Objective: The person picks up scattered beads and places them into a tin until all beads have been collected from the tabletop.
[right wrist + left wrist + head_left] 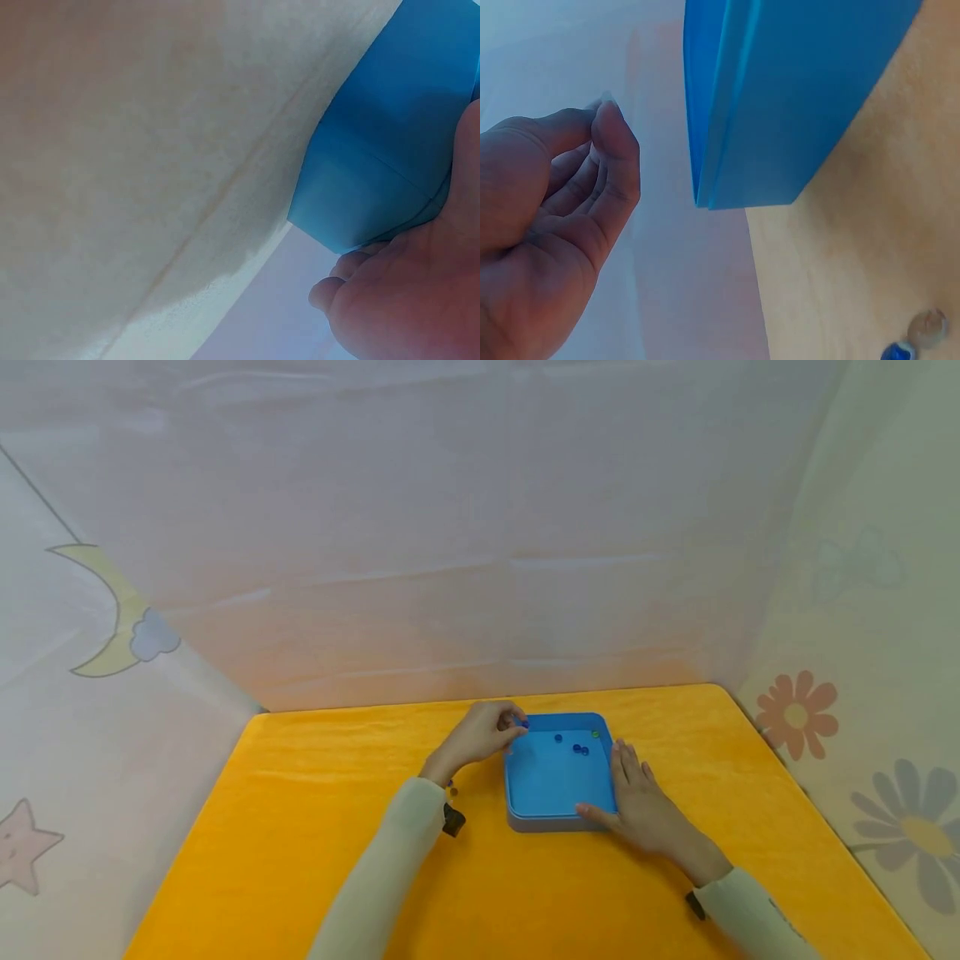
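A square blue tray (558, 781) sits on the yellow cloth, with several dark blue marbles (577, 748) and one green marble (596, 734) inside. My left hand (480, 731) is over the tray's far left corner, a blue marble (524, 724) between its thumb and fingertips. The left wrist view shows thumb and fingertips meeting beside the tray's side wall (780, 127); the marble is hidden there. My right hand (648, 810) rests against the tray's right side, fingers straight along the wall and thumb over the near right corner. In the right wrist view that hand (412, 300) touches the blue wall (375, 180).
Left of the tray, partly behind the left wrist, a brownish marble (928, 328) and a blue marble (898, 352) lie on the cloth. The yellow cloth (300, 860) extends to both sides. A pale printed curtain (480, 568) hangs behind and beside the table.
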The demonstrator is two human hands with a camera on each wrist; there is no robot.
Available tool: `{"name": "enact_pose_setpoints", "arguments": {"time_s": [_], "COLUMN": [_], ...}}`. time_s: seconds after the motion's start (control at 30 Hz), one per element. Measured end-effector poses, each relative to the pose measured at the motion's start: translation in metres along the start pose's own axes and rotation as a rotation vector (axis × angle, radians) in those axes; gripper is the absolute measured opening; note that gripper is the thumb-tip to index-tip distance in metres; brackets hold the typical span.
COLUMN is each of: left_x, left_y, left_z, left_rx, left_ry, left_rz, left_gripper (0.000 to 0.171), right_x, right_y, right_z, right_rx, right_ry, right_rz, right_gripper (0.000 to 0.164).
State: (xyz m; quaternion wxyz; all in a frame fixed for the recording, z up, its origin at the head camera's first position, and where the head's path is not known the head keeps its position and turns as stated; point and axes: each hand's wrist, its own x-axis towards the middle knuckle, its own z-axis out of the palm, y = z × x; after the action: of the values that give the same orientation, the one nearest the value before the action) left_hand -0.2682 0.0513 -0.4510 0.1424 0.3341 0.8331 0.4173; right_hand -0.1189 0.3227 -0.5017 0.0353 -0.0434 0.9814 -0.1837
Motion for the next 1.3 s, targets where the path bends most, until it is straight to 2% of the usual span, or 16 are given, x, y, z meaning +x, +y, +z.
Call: {"name": "enact_pose_setpoints", "arguments": {"time_s": [0.4,0.63,0.9,1.3], "left_x": [0.025,0.037,0.046,0.059], "left_y": [0.010,0.014,0.018,0.025], "left_z": [0.015,0.024,0.031,0.045], "left_rx": [-0.046,-0.061,-0.045,-0.088], "left_ry": [0.010,-0.011,-0.005,-0.043], "left_rz": [-0.020,-0.040,-0.016,-0.028], "left_gripper": [0.027,0.028,0.026,0.029], "right_x": [-0.002,-0.003,0.000,-0.001], "right_y": [-0.003,-0.002,-0.001,-0.003], "right_z": [-0.004,-0.004,-0.004,-0.002], "right_rx": [-0.022,-0.012,-0.030,-0.010], "right_ry": [0.017,0.019,0.022,0.026], "right_rz": [-0.002,0.000,-0.001,-0.023], "right_gripper": [0.126,0.126,0.126,0.124]}}
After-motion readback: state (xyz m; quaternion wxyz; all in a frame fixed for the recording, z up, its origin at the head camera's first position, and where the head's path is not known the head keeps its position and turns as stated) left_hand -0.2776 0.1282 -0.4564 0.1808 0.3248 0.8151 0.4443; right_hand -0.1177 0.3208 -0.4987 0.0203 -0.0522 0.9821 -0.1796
